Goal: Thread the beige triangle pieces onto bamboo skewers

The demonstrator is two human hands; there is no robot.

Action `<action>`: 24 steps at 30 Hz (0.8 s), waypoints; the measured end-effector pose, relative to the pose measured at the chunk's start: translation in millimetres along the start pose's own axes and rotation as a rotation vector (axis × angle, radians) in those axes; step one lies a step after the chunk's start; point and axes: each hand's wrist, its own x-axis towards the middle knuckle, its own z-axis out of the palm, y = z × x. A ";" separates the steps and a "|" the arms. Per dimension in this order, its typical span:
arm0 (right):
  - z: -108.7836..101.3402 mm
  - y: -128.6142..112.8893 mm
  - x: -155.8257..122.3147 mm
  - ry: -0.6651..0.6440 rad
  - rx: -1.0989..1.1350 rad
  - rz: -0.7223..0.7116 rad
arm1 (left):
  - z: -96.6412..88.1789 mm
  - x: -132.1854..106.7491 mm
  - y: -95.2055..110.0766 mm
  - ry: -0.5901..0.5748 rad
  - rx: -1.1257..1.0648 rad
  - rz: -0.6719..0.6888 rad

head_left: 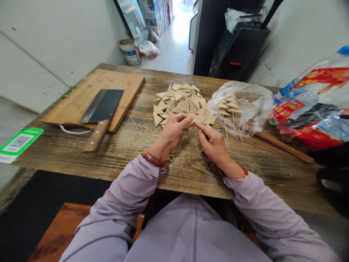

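Much Covered, Some Cut Off

The left hand (pixel 175 128) covers part of its tan piece (pixel 197 118); the right hand (pixel 214 144) hides most of a thin stick (pixel 194 124). At the table's (pixel 141 163) left corner, a green-bordered card (pixel 21 143) is cut off, its code too small to read. Red-printed packaging (pixel 321 78) at the right edge runs out of view.

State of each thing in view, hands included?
Left hand: pinching a tan piece
Right hand: gripping a thin stick
Tan pile: loosely heaped
Clear bag: crumpled
Skewered pieces: lying at the bag
Spare sticks: lying together
Cutting board: lying flat
Cleaver: flat on the board, handle overhanging
Bucket: upright
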 end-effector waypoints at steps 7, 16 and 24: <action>-4.1 -1.2 3.0 -0.038 0.003 0.036 | 0.2 -2.2 3.4 -0.034 -0.013 -0.011; -6.6 -3.5 0.6 -0.048 0.060 0.047 | 1.2 -3.9 7.4 -0.012 0.005 0.067; -9.8 -5.5 1.5 -0.069 0.050 0.021 | -1.1 -1.9 3.3 -0.010 -0.029 0.086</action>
